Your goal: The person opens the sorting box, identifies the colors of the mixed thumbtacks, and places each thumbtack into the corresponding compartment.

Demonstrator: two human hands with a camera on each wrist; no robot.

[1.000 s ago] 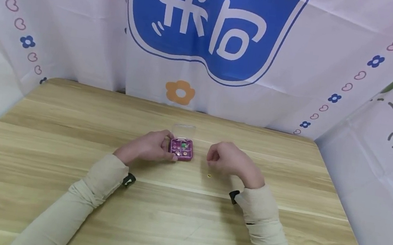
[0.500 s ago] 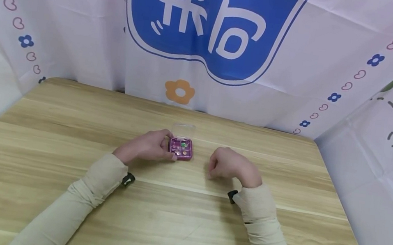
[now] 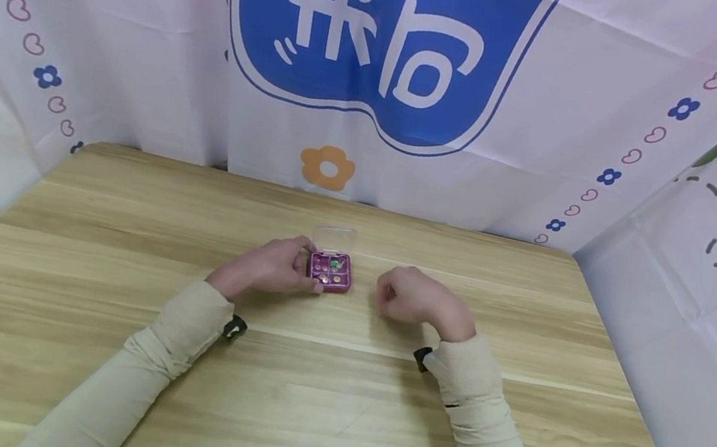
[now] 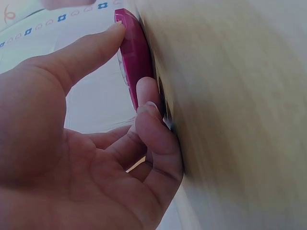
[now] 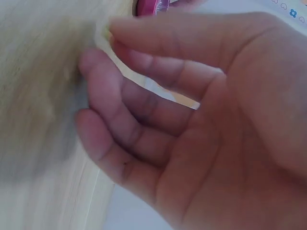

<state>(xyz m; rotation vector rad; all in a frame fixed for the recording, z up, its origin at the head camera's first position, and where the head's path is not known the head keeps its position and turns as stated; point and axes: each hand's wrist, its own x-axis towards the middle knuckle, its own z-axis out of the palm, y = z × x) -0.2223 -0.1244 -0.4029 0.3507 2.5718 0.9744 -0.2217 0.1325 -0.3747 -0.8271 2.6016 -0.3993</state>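
Observation:
A small purple compartment box (image 3: 327,287) lies on the wooden table with its clear lid (image 3: 335,238) swung up at the back. Several tiny items, green and gold-coloured among them, lie in its compartments. My left hand (image 3: 271,265) grips the box from the left; in the left wrist view the thumb presses on the edge of the purple box (image 4: 136,57) and curled fingers sit low beside it. To the right of the box, my right hand (image 3: 420,297) is just over the table. Its thumb and forefinger pinch a tiny yellow piece (image 5: 106,32), blurred and mostly covered by the fingertips.
The wooden table (image 3: 279,409) reaches back to a white cloth (image 3: 167,77) with blue and flower prints. Similar cloth hangs at the right side (image 3: 693,313). Dark bands (image 3: 234,327) show at both wrists below the sleeves.
My right hand came down over the small yellow ring-like piece, picked it up from the table, and has shifted slightly left and up. My left hand and the box have stayed put.

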